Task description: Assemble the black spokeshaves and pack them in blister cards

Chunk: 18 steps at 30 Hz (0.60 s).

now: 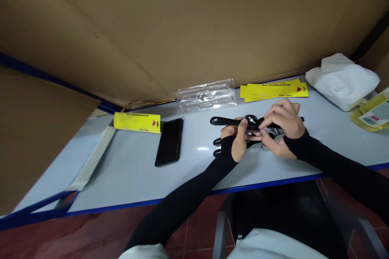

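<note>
A black spokeshave (224, 121) is raised off the table in my left hand (238, 142), my thumb pressed on its body and its left handle sticking out. Over the tool's middle, my right hand (283, 124) has thumb and fingertips pinched together at the body; whatever they grip is too small to name. Beneath my hands lie more black tools of the same kind, with two rounded handle ends (216, 142) showing left of my left wrist. Their middles are mostly covered by my hands, though some shiny metal shows under my right hand.
A black phone (169, 142) and a yellow card (136, 123) lie to the left. Along the back are a clear plastic blister tray (207, 96) and overlapping yellow cards (275, 90). White cloth (342, 81) and a bottle of yellow liquid (370, 111) stand at right. A cardboard wall (194, 28) closes the back.
</note>
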Each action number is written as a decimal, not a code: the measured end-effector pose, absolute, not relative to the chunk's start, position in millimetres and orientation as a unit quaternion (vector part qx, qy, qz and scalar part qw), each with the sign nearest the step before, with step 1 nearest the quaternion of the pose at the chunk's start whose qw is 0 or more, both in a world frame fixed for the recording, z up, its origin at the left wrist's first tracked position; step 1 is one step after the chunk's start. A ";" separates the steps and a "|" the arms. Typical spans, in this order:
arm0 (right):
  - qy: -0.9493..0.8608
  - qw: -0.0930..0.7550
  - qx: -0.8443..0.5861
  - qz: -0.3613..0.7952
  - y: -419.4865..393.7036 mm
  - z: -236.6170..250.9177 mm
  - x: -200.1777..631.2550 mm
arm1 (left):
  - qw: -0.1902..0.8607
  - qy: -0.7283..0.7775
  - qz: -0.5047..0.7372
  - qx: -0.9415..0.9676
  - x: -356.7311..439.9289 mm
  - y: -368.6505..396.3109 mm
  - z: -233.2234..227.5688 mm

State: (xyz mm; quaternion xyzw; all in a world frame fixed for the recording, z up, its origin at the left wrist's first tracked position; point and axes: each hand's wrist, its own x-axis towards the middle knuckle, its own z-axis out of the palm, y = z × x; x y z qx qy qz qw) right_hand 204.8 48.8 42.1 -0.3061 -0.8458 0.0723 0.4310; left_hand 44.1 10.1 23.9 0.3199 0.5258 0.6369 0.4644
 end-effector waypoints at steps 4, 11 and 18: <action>-0.840 0.443 -0.306 0.070 49.3 37.5 204.1 | 0.468 0.520 0.639 0.319 44.1 11.3 25.9; -0.861 0.416 -0.271 0.113 47.2 34.6 204.5 | 0.460 0.535 0.636 0.312 44.4 11.3 26.2; -0.843 0.425 -0.321 0.081 47.2 37.3 202.7 | 0.470 0.524 0.631 0.326 44.5 12.1 22.7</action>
